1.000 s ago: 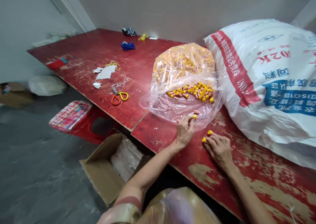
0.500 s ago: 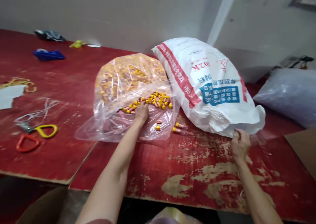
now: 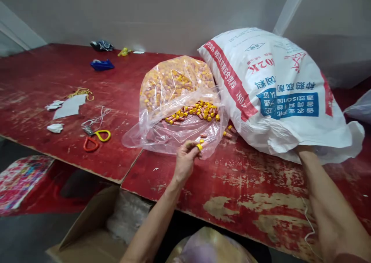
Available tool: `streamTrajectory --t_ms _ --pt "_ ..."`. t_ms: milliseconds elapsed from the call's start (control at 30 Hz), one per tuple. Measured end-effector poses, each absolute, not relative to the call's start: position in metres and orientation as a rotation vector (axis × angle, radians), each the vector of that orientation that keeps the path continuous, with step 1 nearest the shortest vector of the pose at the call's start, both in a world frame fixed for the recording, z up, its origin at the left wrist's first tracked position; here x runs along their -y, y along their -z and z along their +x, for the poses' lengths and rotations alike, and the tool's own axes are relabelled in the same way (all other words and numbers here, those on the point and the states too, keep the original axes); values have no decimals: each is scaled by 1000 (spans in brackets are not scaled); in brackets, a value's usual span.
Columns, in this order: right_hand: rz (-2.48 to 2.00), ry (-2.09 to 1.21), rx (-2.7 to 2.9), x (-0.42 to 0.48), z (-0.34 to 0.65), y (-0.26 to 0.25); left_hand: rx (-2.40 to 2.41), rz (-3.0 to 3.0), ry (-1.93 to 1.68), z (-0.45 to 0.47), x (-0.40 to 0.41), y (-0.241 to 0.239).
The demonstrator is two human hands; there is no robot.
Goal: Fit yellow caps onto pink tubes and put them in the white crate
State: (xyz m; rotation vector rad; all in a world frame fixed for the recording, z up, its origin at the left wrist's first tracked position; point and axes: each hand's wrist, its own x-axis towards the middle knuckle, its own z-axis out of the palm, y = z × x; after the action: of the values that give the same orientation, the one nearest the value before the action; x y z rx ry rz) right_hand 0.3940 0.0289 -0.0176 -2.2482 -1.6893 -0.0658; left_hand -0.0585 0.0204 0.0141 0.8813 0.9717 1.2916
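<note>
Between the fingertips of my left hand (image 3: 184, 160) is a small yellow-capped tube (image 3: 199, 147) with a pinkish body. The hand is just over the near edge of a clear plastic bag (image 3: 185, 133), whose mouth lies toward me. Many more yellow-capped tubes (image 3: 207, 110) fill the bag and spill toward its opening. My right forearm (image 3: 314, 178) reaches into the mouth of a large white woven sack (image 3: 284, 81) with red and blue print. The sack hides my right hand and its fingers.
A few loose capped tubes (image 3: 227, 134) lie between bag and sack. On the left are scissors (image 3: 98, 137), string, paper scraps (image 3: 69, 106) and a blue tape dispenser (image 3: 102, 65). A cardboard box (image 3: 87, 224) stands below the table edge (image 3: 121, 181).
My left hand has drawn back from the pile inside the clear bag and now holds one capped tube. My right hand has gone from the sack's edge into its mouth. The view has shifted left.
</note>
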Motion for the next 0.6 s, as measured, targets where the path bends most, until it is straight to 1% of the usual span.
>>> streamTrajectory --t_ms 133,233,267,333,400,467,500,533,600 --pt "-2252 196 1672 -6 392 3 -847 609 -1129 -51 21 -4" --pt "-2248 321 1394 35 369 1 -805 502 -1081 -44 33 6" --pt "-2207 308 1258 52 356 3 -796 483 -1068 -41 35 9" --pt "-2022 168 1073 86 319 8 -782 471 -1035 -36 39 14" --pt "-1784 -118 1107 114 274 14 -763 487 -981 -30 44 16" --pt "-1653 -424 1368 128 231 17 -742 529 -914 -25 48 16" --pt "-1594 -516 1508 130 213 17 -737 557 -880 -23 50 15" --pt "-1539 -581 1629 129 199 17 -738 587 -844 -21 53 15" --pt "-1444 -595 1788 124 183 17 -753 638 -776 -19 57 14"
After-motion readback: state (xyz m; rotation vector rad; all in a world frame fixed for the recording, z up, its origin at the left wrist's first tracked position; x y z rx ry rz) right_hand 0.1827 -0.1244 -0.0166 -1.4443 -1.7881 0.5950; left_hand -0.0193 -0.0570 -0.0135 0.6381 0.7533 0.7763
